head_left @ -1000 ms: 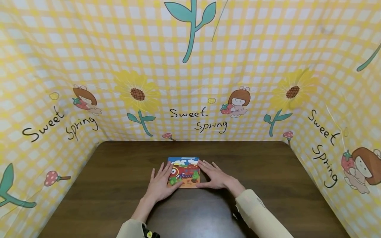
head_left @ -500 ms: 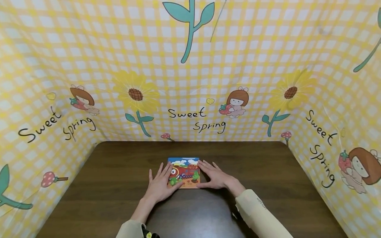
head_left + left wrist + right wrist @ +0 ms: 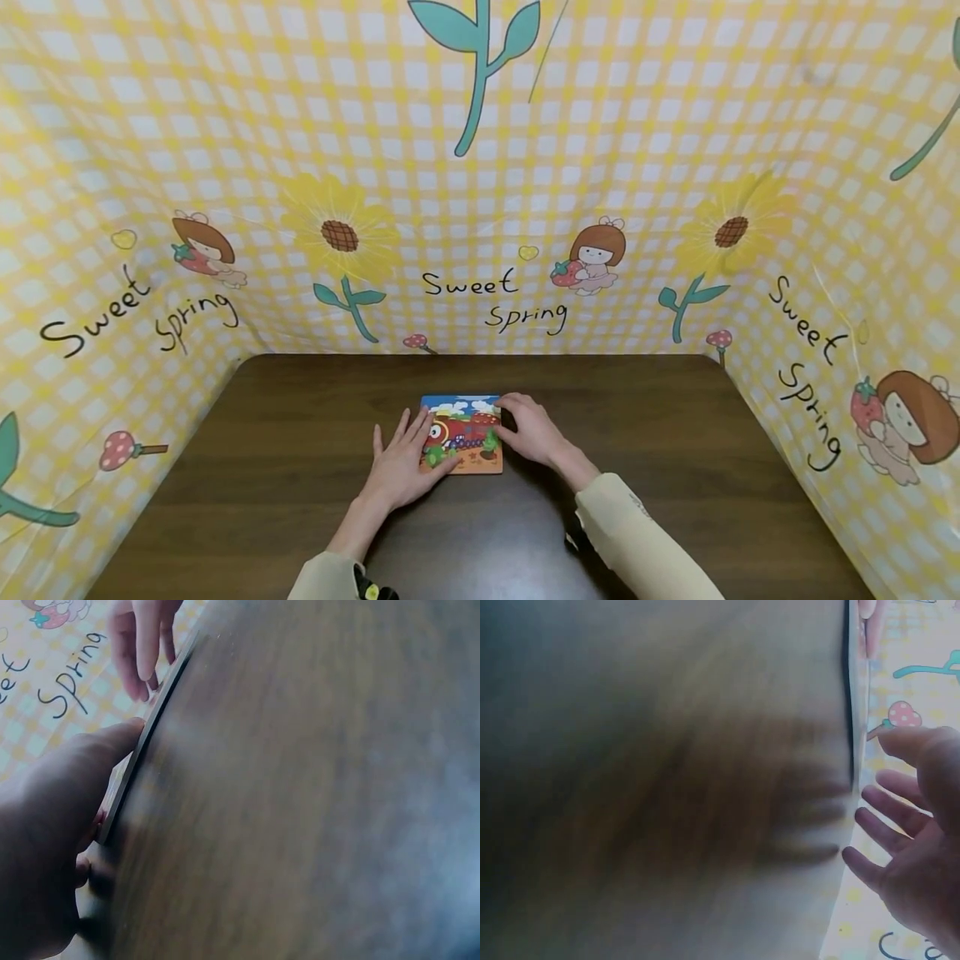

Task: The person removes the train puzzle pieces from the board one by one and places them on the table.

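We are resting our left hand (image 3: 402,471) on the picture board (image 3: 468,437), curving our right hand (image 3: 534,429) at its right edge, both hands' fingers (image 3: 883,832) apart.

The person's right grip (image 3: 534,429) has changed pose beside the picture board (image 3: 465,433): its fingers (image 3: 520,405), spread wide before, are now bent and closer together, and its thumb (image 3: 510,436) has moved from the lower right corner to about halfway up the right edge. Its sleeve (image 3: 637,525) has shifted left.
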`<move>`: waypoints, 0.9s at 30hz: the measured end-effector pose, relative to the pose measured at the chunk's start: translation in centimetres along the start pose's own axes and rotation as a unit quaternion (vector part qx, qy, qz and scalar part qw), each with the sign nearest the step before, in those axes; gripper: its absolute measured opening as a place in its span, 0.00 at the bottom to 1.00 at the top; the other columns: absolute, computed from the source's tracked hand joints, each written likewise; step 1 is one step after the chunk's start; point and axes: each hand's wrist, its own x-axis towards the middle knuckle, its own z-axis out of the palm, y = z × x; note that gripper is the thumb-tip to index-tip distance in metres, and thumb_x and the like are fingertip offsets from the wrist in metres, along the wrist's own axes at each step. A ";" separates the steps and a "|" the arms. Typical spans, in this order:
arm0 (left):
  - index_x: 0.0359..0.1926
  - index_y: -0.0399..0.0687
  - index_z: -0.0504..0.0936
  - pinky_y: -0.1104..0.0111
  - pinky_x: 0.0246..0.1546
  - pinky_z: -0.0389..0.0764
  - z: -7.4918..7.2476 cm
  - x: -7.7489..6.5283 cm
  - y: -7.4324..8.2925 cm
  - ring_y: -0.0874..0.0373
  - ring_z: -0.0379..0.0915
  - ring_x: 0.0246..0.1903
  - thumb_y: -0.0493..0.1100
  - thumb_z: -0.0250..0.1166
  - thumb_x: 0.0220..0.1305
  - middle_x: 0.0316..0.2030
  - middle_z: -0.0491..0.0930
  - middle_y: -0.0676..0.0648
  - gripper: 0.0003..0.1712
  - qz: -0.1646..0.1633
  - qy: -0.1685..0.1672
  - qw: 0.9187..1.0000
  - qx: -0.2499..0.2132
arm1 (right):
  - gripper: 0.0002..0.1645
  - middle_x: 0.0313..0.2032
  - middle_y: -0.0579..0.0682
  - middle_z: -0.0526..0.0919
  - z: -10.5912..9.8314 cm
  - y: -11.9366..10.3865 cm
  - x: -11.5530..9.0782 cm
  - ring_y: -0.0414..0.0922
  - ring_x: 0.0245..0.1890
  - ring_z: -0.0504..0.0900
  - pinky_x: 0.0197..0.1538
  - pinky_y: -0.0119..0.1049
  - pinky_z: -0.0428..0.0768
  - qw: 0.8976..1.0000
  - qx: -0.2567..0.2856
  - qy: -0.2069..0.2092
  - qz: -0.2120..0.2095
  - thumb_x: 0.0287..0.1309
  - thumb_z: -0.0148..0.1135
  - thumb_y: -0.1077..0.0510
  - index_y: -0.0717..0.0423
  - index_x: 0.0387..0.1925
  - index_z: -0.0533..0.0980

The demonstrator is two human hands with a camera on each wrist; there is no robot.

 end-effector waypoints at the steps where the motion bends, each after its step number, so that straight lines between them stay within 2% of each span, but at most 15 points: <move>1: 0.87 0.47 0.61 0.23 0.82 0.34 0.0 -0.1 0.0 0.37 0.46 0.89 0.76 0.66 0.70 0.88 0.57 0.43 0.59 0.002 0.004 1.000 -0.004 | 0.26 0.66 0.66 0.82 -0.2 -0.5 0.0 0.65 0.68 0.79 0.68 0.74 0.76 1.000 0.000 0.004 0.002 0.78 0.68 0.50 0.64 0.66 0.82; 2: 0.87 0.47 0.62 0.22 0.81 0.34 0.1 -0.1 0.0 0.36 0.46 0.89 0.76 0.66 0.69 0.87 0.58 0.43 0.59 0.004 0.007 1.000 -0.006 | 0.26 0.67 0.64 0.82 -0.1 -0.4 0.0 0.63 0.70 0.79 0.71 0.71 0.76 1.000 -0.001 0.006 -0.005 0.78 0.67 0.49 0.62 0.66 0.82; 4: 0.86 0.46 0.63 0.22 0.81 0.34 0.1 -0.1 -0.1 0.35 0.47 0.88 0.75 0.67 0.69 0.87 0.59 0.42 0.59 0.007 0.012 1.000 -0.009 | 0.24 0.67 0.64 0.83 -0.6 -1.6 0.1 0.63 0.70 0.79 0.72 0.70 0.75 1.000 -0.002 0.003 0.001 0.77 0.68 0.52 0.63 0.65 0.83; 7: 0.87 0.47 0.61 0.23 0.81 0.34 0.1 0.0 0.0 0.37 0.46 0.89 0.76 0.65 0.70 0.88 0.57 0.43 0.59 0.003 0.004 1.000 -0.002 | 0.22 0.66 0.62 0.82 -0.5 -2.1 0.4 0.62 0.70 0.79 0.73 0.67 0.75 1.000 -0.012 -0.004 0.008 0.78 0.67 0.54 0.61 0.64 0.83; 10: 0.88 0.46 0.59 0.23 0.82 0.35 0.0 0.2 0.0 0.40 0.45 0.89 0.77 0.63 0.71 0.88 0.55 0.42 0.60 0.002 -0.005 1.000 0.005 | 0.20 0.64 0.64 0.82 -0.8 -3.1 0.7 0.64 0.68 0.79 0.72 0.69 0.75 1.000 -0.009 -0.012 0.024 0.74 0.70 0.60 0.63 0.62 0.83; 14: 0.87 0.39 0.59 0.26 0.84 0.40 0.0 0.4 0.0 0.40 0.46 0.89 0.76 0.64 0.72 0.88 0.54 0.38 0.60 0.013 -0.008 1.000 -0.003 | 0.20 0.62 0.63 0.82 -0.4 -3.0 0.9 0.63 0.66 0.79 0.67 0.71 0.77 0.999 -0.039 0.001 0.017 0.72 0.73 0.58 0.64 0.60 0.83; 17: 0.86 0.36 0.58 0.33 0.87 0.44 0.0 0.3 -0.1 0.38 0.45 0.89 0.74 0.64 0.73 0.88 0.53 0.35 0.60 0.020 -0.011 1.000 -0.014 | 0.22 0.62 0.63 0.82 -0.2 -3.2 0.9 0.62 0.65 0.79 0.65 0.70 0.78 0.998 -0.057 0.003 0.013 0.72 0.74 0.55 0.64 0.60 0.83; 19: 0.86 0.33 0.57 0.37 0.88 0.48 0.1 0.3 -0.2 0.37 0.45 0.89 0.73 0.64 0.74 0.87 0.52 0.33 0.61 0.024 -0.015 0.999 -0.020 | 0.22 0.63 0.64 0.81 -0.1 -3.3 0.8 0.63 0.65 0.79 0.67 0.68 0.78 0.999 -0.052 -0.001 0.014 0.73 0.73 0.55 0.64 0.60 0.83; 22: 0.86 0.31 0.56 0.42 0.88 0.52 0.1 0.3 -0.2 0.36 0.44 0.89 0.72 0.65 0.74 0.87 0.51 0.32 0.61 0.027 -0.018 0.999 -0.025 | 0.22 0.63 0.64 0.81 -0.1 -3.3 0.9 0.62 0.66 0.78 0.66 0.70 0.77 0.999 -0.048 -0.003 0.018 0.73 0.74 0.56 0.64 0.61 0.82; 25: 0.85 0.30 0.57 0.43 0.88 0.54 0.0 0.4 0.0 0.35 0.46 0.88 0.71 0.66 0.74 0.87 0.52 0.31 0.61 0.025 -0.016 0.999 -0.026 | 0.24 0.63 0.64 0.81 -0.2 -3.3 1.1 0.61 0.65 0.78 0.67 0.69 0.77 0.999 -0.045 -0.011 0.024 0.73 0.74 0.55 0.64 0.62 0.82; 27: 0.85 0.30 0.58 0.42 0.87 0.56 0.0 0.4 0.1 0.35 0.47 0.88 0.71 0.67 0.73 0.87 0.53 0.30 0.61 0.027 -0.013 0.999 -0.026 | 0.25 0.62 0.63 0.81 -0.3 -3.3 1.2 0.60 0.64 0.78 0.68 0.64 0.77 0.998 -0.048 -0.014 0.030 0.73 0.74 0.53 0.64 0.63 0.82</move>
